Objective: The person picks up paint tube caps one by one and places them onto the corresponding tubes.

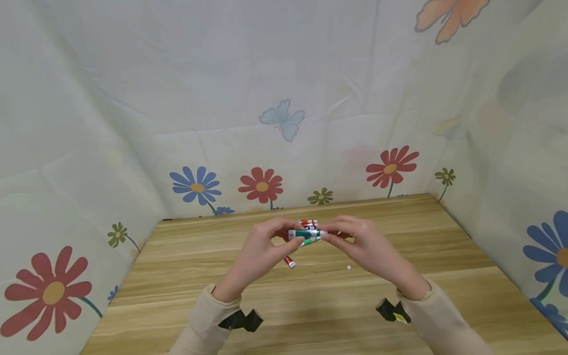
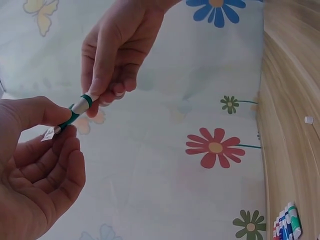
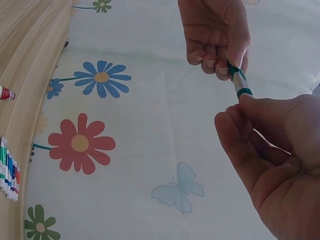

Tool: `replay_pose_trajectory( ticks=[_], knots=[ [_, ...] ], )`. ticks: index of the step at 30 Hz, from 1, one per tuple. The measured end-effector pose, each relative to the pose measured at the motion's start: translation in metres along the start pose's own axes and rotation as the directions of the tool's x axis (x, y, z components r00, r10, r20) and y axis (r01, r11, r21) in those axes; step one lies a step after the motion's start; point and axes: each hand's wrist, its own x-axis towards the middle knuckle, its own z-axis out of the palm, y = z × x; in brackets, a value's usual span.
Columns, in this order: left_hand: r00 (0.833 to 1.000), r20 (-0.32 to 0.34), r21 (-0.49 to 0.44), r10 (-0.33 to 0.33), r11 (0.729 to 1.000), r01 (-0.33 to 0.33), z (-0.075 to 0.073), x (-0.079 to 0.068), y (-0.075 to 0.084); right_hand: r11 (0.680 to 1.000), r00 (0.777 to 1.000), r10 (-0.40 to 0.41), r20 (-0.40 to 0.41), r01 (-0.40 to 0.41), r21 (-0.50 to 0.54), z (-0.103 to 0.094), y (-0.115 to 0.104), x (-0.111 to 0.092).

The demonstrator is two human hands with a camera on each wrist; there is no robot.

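Note:
A dark green and silver paint tube (image 1: 306,233) is held up level between both hands, above the table. My left hand (image 1: 271,241) pinches the body of the tube (image 2: 75,111) near its flat crimped end, thumb against fingers. At the other end, the thumb and fingertips of my right hand (image 1: 357,240) pinch the white tip and cover most of it. Behind and below the hands, several paint tubes (image 2: 287,222) lie side by side on the table, among them green, blue and red ones. A red tube (image 1: 290,262) lies apart, nearer the left forearm.
A small white cap (image 1: 348,267) lies on the wooden table (image 1: 310,305), below the right hand. A cloth backdrop (image 1: 213,148) with printed flowers and butterflies rises behind the table and along both sides. Black wrist cameras (image 1: 241,320) sit at both sleeves.

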Motion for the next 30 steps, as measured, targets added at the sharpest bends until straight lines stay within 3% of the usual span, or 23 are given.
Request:
replay_pose_trajectory(
  ticks=[8,14,21,26,30],
  knots=[
    [0.999,-0.025,0.018,0.026,1.0,-0.026,0.003,-0.001,0.002,0.996,0.99,0.081,0.116,-0.077,-0.042,0.003,0.001,0.001],
    [0.999,-0.033,0.004,0.013,1.0,-0.013,0.005,-0.002,0.0,0.996,0.986,0.083,0.148,-0.084,0.006,0.008,0.004,0.003],
    [0.998,-0.05,-0.02,-0.024,1.0,0.023,0.005,-0.004,-0.001,0.992,0.985,0.113,0.129,-0.119,0.037,0.011,0.004,0.003],
    [0.993,-0.068,-0.082,-0.099,0.992,0.093,0.003,-0.005,-0.003,0.981,0.984,0.165,0.07,-0.171,0.094,0.011,0.005,-0.001],
    [0.983,-0.073,-0.139,-0.169,0.978,0.158,0.0,-0.005,-0.007,0.992,0.995,0.095,-0.022,-0.093,0.087,0.011,0.007,-0.002]
  ],
)
